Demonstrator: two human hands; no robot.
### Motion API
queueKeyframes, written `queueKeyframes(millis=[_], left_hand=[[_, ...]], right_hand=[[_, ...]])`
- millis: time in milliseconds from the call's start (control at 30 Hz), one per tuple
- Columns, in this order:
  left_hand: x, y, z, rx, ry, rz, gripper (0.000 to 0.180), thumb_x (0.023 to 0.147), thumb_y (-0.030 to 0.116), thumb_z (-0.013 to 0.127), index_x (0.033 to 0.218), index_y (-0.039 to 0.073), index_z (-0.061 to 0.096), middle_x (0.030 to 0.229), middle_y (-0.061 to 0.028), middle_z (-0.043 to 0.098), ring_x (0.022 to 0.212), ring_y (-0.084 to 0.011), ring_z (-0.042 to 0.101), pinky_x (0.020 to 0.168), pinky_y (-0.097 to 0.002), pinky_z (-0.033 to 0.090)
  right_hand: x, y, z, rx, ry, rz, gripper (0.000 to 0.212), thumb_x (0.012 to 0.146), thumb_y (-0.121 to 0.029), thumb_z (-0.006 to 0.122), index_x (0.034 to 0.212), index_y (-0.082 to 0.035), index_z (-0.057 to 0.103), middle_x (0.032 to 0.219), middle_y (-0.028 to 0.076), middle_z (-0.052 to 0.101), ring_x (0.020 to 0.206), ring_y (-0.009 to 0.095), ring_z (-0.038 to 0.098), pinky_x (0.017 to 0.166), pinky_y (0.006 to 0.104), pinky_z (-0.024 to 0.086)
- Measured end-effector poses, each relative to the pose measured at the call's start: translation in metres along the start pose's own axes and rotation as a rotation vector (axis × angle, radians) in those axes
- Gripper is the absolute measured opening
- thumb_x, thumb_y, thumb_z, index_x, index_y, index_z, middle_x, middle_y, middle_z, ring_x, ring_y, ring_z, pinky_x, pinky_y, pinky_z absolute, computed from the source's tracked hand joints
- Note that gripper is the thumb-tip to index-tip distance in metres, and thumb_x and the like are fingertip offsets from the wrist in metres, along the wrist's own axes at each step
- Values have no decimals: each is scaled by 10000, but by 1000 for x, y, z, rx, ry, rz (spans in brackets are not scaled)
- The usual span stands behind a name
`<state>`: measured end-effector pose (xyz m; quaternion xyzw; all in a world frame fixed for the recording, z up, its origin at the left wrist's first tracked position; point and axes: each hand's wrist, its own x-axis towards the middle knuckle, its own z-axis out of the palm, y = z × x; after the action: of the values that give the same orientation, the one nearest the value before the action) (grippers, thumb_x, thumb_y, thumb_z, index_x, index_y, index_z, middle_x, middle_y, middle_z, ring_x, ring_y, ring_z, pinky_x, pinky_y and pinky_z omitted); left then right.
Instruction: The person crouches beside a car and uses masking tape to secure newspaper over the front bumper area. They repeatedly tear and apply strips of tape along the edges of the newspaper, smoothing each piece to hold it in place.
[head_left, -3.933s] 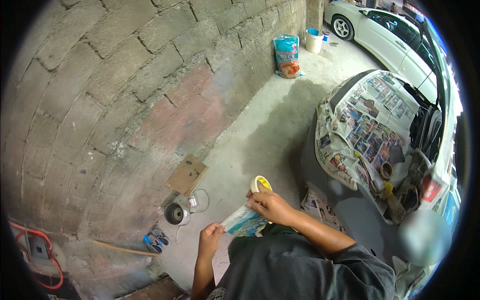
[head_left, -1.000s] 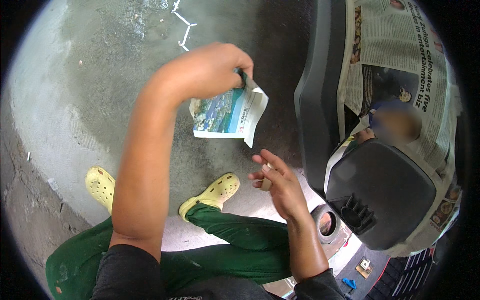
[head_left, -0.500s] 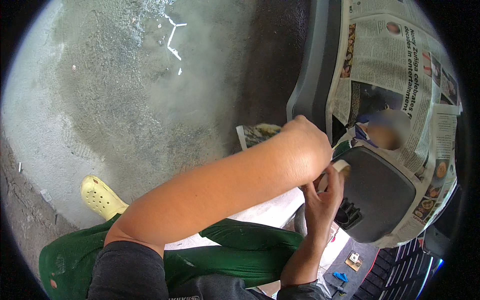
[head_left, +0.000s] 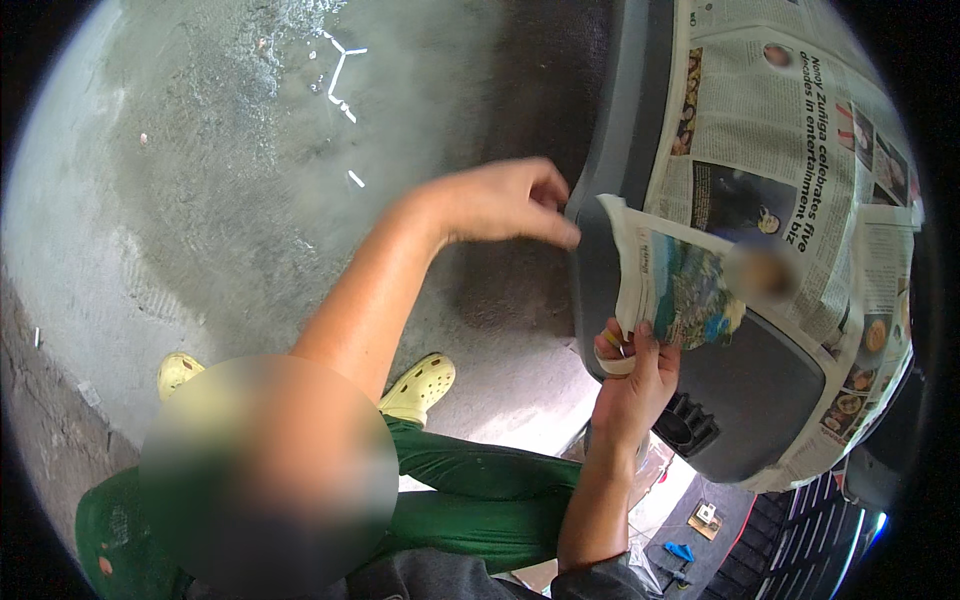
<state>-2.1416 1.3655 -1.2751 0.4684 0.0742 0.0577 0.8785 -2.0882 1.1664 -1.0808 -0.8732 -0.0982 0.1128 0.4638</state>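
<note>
My left hand (head_left: 510,205) is over the floor, left of a dark grey plastic car part that looks like a bumper (head_left: 600,195). Its fingers are curved and apart, with nothing in them. In my right hand (head_left: 638,385) is a piece of newspaper (head_left: 690,285) with a colour picture, pinched along its lower edge. A roll of masking tape (head_left: 612,366) sits in the same hand, partly hidden by the fingers. That loose piece lies partly over the bumper's smooth grey panel (head_left: 765,395) and partly over newspaper sheets (head_left: 770,130) covering the bumper.
A round black vent-like opening (head_left: 688,425) is in the panel near my right wrist. White strips (head_left: 340,75) lie on the concrete floor (head_left: 250,200). My yellow clogs (head_left: 420,388) are below. At lower right are a blue object (head_left: 680,551) and a black slatted grille (head_left: 800,535).
My left hand has moved left and up, away from my right hand, and its fingers are apart. The newspaper piece now extends up from my right hand across the bumper.
</note>
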Motion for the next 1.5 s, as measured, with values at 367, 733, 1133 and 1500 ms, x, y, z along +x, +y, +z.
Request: queueKeyframes(millis=[367,733,1133,1500], left_hand=[[24,-13,122,-1019,171,39,262,1072,265,639,1242,64,642,1187,-37,705,1107,-149,671,1002,-348,551],[47,25,135,-898,380,207,176,1071,183,596,1179,53,644,1057,-49,674,889,-148,632,832,-317,520],[19,3,213,-331,1007,41,298,967,28,578,1263,19,544,1131,-212,677,1108,-419,671,915,-472,536],[10,-5,227,-468,205,-192,733,890,73,585,1598,166,418,1182,-224,730,1114,-405,704,945,-494,529]], right_hand=[[-31,-78,-9,-602,-60,-81,311,940,-26,703,1238,61,688,1233,168,698,911,228,744,817,322,591],[62,-193,117,-1855,-502,-877,365,909,-140,779,1245,-52,669,1359,201,613,1146,411,659,964,523,513],[82,-172,146,-1989,-590,-804,173,967,-104,614,1101,-2,648,1122,257,672,1102,471,665,910,559,512],[46,-217,138,-1642,-430,-1003,161,979,-151,658,1028,-16,585,1055,222,633,992,467,644,848,535,488]])
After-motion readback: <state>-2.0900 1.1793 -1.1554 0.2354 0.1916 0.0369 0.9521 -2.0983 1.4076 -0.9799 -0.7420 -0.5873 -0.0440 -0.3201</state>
